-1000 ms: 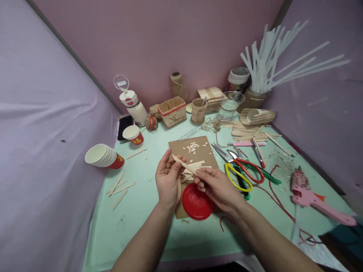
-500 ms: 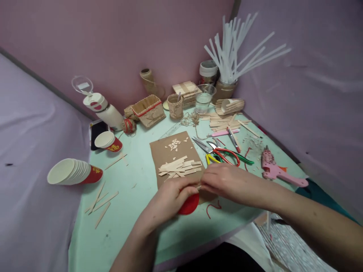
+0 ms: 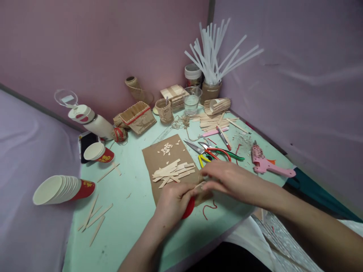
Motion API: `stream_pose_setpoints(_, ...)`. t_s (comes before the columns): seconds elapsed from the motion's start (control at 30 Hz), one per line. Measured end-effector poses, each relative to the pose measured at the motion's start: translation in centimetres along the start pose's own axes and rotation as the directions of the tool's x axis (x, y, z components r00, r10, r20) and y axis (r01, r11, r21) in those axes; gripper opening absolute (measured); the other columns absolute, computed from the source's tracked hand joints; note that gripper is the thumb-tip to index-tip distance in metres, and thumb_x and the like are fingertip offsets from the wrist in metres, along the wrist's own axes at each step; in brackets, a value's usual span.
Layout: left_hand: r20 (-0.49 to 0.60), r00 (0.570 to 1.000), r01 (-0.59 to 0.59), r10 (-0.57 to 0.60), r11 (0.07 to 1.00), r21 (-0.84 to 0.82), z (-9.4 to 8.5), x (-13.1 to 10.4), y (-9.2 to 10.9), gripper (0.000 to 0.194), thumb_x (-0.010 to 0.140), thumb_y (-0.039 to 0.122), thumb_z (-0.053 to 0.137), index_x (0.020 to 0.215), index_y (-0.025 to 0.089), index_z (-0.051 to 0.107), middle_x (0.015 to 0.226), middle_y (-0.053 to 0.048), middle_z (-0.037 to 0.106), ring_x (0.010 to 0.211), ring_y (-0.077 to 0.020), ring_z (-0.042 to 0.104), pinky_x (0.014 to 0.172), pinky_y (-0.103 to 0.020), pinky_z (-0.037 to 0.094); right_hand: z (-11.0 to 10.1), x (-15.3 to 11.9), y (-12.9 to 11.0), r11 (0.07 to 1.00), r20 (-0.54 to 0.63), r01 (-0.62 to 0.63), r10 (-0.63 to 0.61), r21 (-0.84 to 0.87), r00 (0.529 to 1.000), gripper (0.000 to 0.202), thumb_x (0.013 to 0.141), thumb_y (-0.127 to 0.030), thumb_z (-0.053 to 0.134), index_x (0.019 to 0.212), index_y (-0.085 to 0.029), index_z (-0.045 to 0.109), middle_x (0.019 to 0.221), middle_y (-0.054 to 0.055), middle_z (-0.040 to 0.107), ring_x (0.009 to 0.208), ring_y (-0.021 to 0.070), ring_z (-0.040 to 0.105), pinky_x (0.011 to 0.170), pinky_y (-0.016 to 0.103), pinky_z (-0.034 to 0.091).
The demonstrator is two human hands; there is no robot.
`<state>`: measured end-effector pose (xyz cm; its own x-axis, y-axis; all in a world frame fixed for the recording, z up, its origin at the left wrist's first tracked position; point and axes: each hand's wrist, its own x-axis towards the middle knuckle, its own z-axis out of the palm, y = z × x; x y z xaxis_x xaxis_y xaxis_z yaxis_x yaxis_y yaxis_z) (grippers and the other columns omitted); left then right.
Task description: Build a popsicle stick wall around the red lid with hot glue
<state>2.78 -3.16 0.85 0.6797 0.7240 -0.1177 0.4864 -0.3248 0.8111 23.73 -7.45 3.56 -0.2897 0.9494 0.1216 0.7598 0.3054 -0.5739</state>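
Observation:
My left hand (image 3: 173,200) is closed in a pinch on a pale wooden craft stick (image 3: 200,186), whose end sticks out past the thumb. My right hand (image 3: 227,178) is just to its right, thumb and fingers apart around the stick's end, with the thumb close to the tip. Below my left hand is a red round object (image 3: 188,209), mostly covered. Both hands are over the near edge of a brown cardboard sheet (image 3: 151,153). On it lie a pile of cut sticks (image 3: 174,172) and small wood chips (image 3: 166,148). A bent red string (image 3: 209,207) lies nearby.
Scissors (image 3: 195,147) and red-handled pliers (image 3: 219,153) lie just beyond my right hand. A pink glue gun (image 3: 269,164) is at the right. Stacked paper cups (image 3: 65,189) and loose sticks (image 3: 98,219) are left. A water cup (image 3: 191,102) stands at the back.
The view has shifted, so the table items appear farther left. My right hand's fingers have parted from their closed grip at the stick's end. My left hand keeps its pinch.

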Motion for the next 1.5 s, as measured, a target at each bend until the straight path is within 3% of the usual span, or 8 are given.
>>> stream_pose_setpoints(0.2, -0.114, 0.983, 0.121, -0.145, 0.973, -0.195, -0.2, -0.1, -1.0, 0.020, 0.084, 0.027, 0.058, 0.075, 0.021, 0.075, 0.080, -0.001, 0.076, 0.074, -0.0147, 0.066, 0.071, -0.022, 0.047, -0.1, -1.6, 5.5, 0.789, -0.251, -0.557, 0.502, -0.258, 0.828, 0.026, 0.092, -0.033, 0.048, 0.102, -0.015, 0.063, 0.095, 0.013, 0.070, 0.090, 0.0298, 0.063, 0.074, 0.037, 0.045)
stream_pose_setpoints(0.47, -0.154, 0.961, 0.176, -0.229, 0.938, -0.299, -0.4, 0.2, -1.5, 0.017, 0.081, 0.029, 0.061, 0.076, 0.021, 0.076, 0.078, 0.000, 0.076, 0.076, -0.0150, 0.067, 0.073, -0.022, 0.049, 1.2, -1.8, 7.3, 0.699, -0.273, -0.712, 0.699, 0.063, 0.661, 0.028, 0.091, -0.020, 0.040, 0.111, -0.016, 0.060, 0.098, 0.010, 0.071, 0.089, 0.0235, 0.065, 0.076, 0.032, 0.045)
stream_pose_setpoints(0.67, -0.157, 0.958, 0.186, -0.240, 0.936, -0.299, -0.1, 0.2, -1.9, 0.017, 0.080, 0.030, 0.062, 0.075, 0.020, 0.076, 0.078, -0.001, 0.076, 0.074, -0.0153, 0.067, 0.072, -0.022, 0.049, 1.0, -1.9, 9.0, 0.760, -0.209, -0.569, 0.529, -0.314, 0.823, 0.024, 0.087, -0.017, 0.048, 0.104, -0.014, 0.065, 0.103, 0.015, 0.065, 0.098, 0.0282, 0.057, 0.083, 0.036, 0.041)
stream_pose_setpoints(0.8, -0.157, 0.959, 0.178, -0.235, 0.934, -0.308, -0.2, 0.2, -1.9, 0.018, 0.080, 0.030, 0.062, 0.076, 0.019, 0.076, 0.078, -0.002, 0.076, 0.075, -0.0163, 0.067, 0.073, -0.024, 0.049, 0.8, -1.0, 9.9, 0.782, -0.094, -0.516, 0.519, -0.349, 0.850, 0.018, 0.089, -0.019, 0.048, 0.093, -0.015, 0.066, 0.095, 0.013, 0.065, 0.094, 0.0256, 0.057, 0.079, 0.032, 0.040)
stream_pose_setpoints(0.9, -0.153, 0.961, 0.172, -0.231, 0.931, -0.321, -0.2, 0.2, -1.8, 0.017, 0.080, 0.028, 0.062, 0.074, 0.019, 0.075, 0.077, -0.002, 0.075, 0.074, -0.0161, 0.066, 0.073, -0.023, 0.049, -0.1, -1.0, 9.5, 0.788, -0.076, -0.513, 0.521, -0.341, 0.850, 0.015, 0.089, -0.025, 0.050, 0.090, -0.016, 0.062, 0.094, 0.012, 0.065, 0.090, 0.0233, 0.059, 0.074, 0.029, 0.040)
stream_pose_setpoints(1.07, -0.141, 0.962, 0.172, -0.233, 0.921, -0.350, -0.3, 0.2, -1.5, 0.018, 0.081, 0.027, 0.061, 0.073, 0.019, 0.075, 0.077, -0.002, 0.075, 0.075, -0.0159, 0.066, 0.074, -0.023, 0.048, -2.8, -2.7, 7.0, 0.683, -0.151, -0.647, 0.640, -0.338, 0.754, 0.018, 0.089, -0.031, 0.047, 0.098, -0.018, 0.055, 0.084, 0.009, 0.066, 0.070, 0.0219, 0.060, 0.057, 0.028, 0.036)
stream_pose_setpoints(1.27, -0.074, 0.978, 0.142, -0.196, 0.877, -0.459, -0.2, 0.0, -1.4, 0.018, 0.084, 0.026, 0.060, 0.075, 0.019, 0.075, 0.079, -0.004, 0.075, 0.080, -0.0178, 0.068, 0.077, -0.026, 0.050, -5.2, -5.4, 2.3, 0.689, -0.328, -0.717, 0.657, -0.106, 0.679, 0.032, 0.085, -0.044, 0.047, 0.104, -0.021, 0.058, 0.082, 0.008, 0.067, 0.066, 0.0239, 0.060, 0.056, 0.032, 0.041)
stream_pose_setpoints(1.5, -0.020, 0.999, -0.033, 0.026, 0.883, -0.469, -0.5, -0.2, -0.1, 0.014, 0.082, 0.024, 0.065, 0.076, 0.020, 0.077, 0.114, -0.009, 0.071, 0.124, -0.0252, 0.053, 0.101, -0.032, 0.043, -1.6, -6.2, -1.3, 0.812, -0.092, -0.485, 0.537, 0.324, 0.838, 0.030, 0.084, -0.050, 0.055, 0.095, -0.023, 0.063, 0.086, 0.004, 0.068, 0.081, 0.0220, 0.064, 0.067, 0.029, 0.053)
